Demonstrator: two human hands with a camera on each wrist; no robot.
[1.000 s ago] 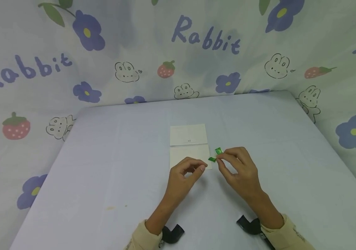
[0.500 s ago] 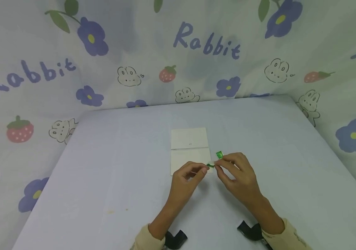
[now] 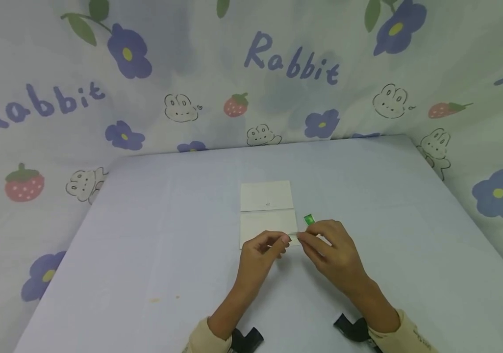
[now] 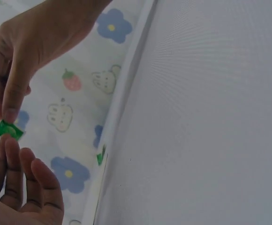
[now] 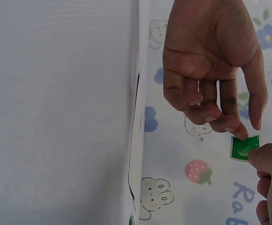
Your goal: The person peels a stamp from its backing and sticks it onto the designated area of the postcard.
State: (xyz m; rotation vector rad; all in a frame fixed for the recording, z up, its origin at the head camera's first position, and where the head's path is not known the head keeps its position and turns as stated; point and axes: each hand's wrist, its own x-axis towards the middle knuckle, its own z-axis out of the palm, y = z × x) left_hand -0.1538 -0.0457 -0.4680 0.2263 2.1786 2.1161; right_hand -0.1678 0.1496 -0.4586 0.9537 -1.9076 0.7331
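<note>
Between thumb and index finger my right hand pinches a small green postage stamp with a white border, by one edge. My left hand meets it from the other side: an index fingertip touches the stamp's opposite edge, the thumb standing a little apart, fingers loosely bent. Both hands hover over the near edge of an opened white folder, which has a small dark mark on its far half. Just right of the folder lies a second green stamp, partly hidden by the right hand in the head view.
A pale cloth-covered table extends around the hands, with faint stains at its near left. Behind and beside it hangs a white curtain printed with flowers, rabbits and strawberries. Black wrist mounts sit by the sleeves.
My right hand has moved slightly left and nearer me with its stamp, closing the gap to the left hand. The held stamp has turned and shows little green from above.
</note>
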